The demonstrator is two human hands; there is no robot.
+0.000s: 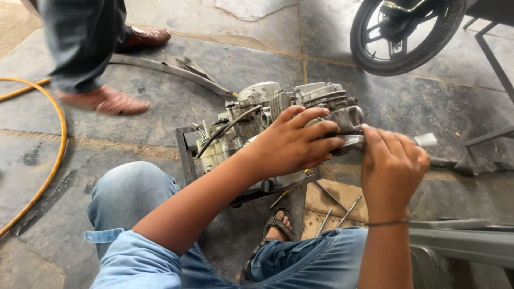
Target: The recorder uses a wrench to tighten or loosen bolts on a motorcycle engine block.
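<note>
Pressing on the engine, left hand; right hand fisted around tool.

left hand on engine — right hand gripping tool

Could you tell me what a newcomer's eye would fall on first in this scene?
First comes the grimy motorcycle engine on a metal stand at the centre, with the left hand spread over it and the right hand gripping a metal tool at its side. Next, the motorcycle wheel at the top right and a passer-by's brown shoes at the upper left.
</note>
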